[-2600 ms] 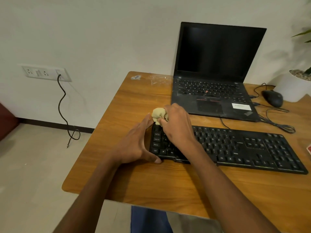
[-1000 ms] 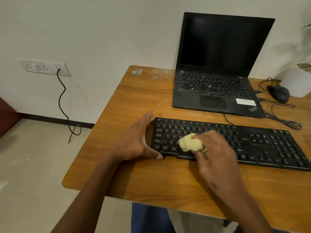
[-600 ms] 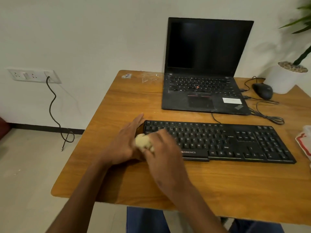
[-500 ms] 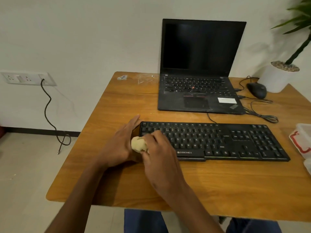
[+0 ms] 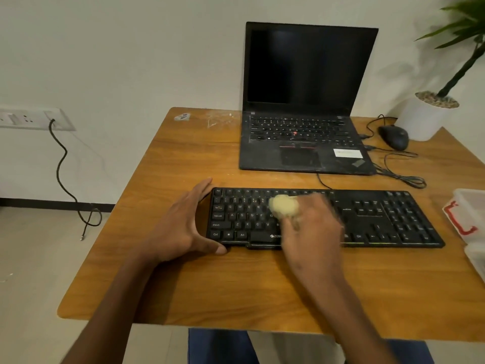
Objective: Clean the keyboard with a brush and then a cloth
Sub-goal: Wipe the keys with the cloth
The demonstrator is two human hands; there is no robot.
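A black keyboard lies flat along the near middle of the wooden surface, its long side running left to right. The left hand braces the keyboard's left end: the fingers lie straight along the short edge, the thumb reaches round to the front corner, and the grip is wide, pressing rather than closing on anything. The right hand sits over the letter keys near the middle of the board and is smeared by motion blur; its grip is curled round a small wad of pale yellow cloth, which bulges out past the fingers and rests on the upper key rows. Beyond the keyboard stands an open black laptop with a dark screen. To its right are a black mouse with loose cables and a white plant pot at the far corner. A clear plastic container with red marking sits at the right edge, just beside the keyboard's right end. On the wall to the left, a black cord hangs from a socket plate.
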